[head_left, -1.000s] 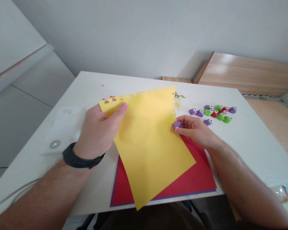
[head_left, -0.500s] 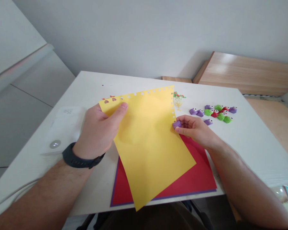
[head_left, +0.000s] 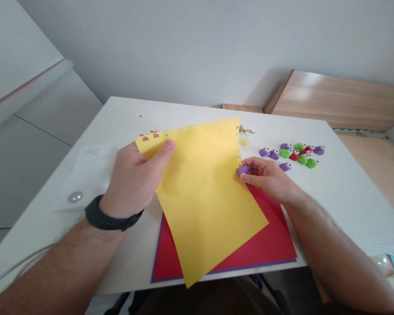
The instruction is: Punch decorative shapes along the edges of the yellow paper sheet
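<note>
My left hand (head_left: 134, 179) pinches the upper left corner of a yellow paper sheet (head_left: 203, 205) and holds it tilted above the table. Small holes run along the sheet's top and right edges, with heart shapes near the left corner. My right hand (head_left: 265, 177) grips a small purple paper punch (head_left: 243, 170) clamped on the sheet's right edge. A red sheet (head_left: 265, 245) lies flat beneath, on top of a purple one whose edge just shows.
Several purple, green and red punches (head_left: 293, 154) lie grouped on the white table (head_left: 341, 188) at the right. Paper scraps (head_left: 244, 133) sit behind the yellow sheet. A white device (head_left: 85, 175) with a cable lies at the left. A wooden surface (head_left: 341, 100) stands beyond.
The purple punch in my right hand has slid a little further down the sheet's right edge. The small light on the white device has gone out.
</note>
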`<state>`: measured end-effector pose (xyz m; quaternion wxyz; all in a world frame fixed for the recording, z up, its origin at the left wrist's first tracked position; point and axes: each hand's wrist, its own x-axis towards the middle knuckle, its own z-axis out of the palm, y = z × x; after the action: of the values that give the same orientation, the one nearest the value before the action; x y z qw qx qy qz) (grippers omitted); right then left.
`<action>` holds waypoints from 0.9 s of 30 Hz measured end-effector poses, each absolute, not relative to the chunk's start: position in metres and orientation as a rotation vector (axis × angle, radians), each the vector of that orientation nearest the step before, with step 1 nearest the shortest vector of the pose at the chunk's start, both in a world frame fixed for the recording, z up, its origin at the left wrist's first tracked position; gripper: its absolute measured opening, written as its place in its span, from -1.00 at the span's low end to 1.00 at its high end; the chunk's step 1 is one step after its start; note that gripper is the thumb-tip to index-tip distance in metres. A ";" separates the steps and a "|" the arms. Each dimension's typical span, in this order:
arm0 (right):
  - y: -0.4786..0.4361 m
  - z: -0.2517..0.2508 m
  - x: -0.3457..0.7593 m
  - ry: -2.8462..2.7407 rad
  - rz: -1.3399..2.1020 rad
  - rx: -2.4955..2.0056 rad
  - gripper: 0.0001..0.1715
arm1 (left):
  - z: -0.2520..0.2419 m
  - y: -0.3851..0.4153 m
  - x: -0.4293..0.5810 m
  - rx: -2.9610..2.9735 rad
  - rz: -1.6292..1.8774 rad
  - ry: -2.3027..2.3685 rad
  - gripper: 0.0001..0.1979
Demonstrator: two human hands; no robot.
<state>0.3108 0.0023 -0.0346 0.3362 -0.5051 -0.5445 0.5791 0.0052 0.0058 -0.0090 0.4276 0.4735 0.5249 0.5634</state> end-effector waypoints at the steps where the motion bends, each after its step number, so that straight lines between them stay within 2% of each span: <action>1: 0.002 -0.035 0.311 -1.425 1.509 -1.315 -0.66 | -0.009 0.006 0.005 1.183 1.408 1.316 -0.65; 27: 0.003 -0.037 0.308 -1.439 1.461 -1.289 -0.67 | -0.004 0.004 0.010 1.150 1.459 1.297 -0.66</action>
<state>0.3082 0.0028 -0.0367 0.3519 -0.4982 -0.5562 0.5644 0.0105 0.0040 -0.0043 0.4242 0.4597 0.5184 0.5831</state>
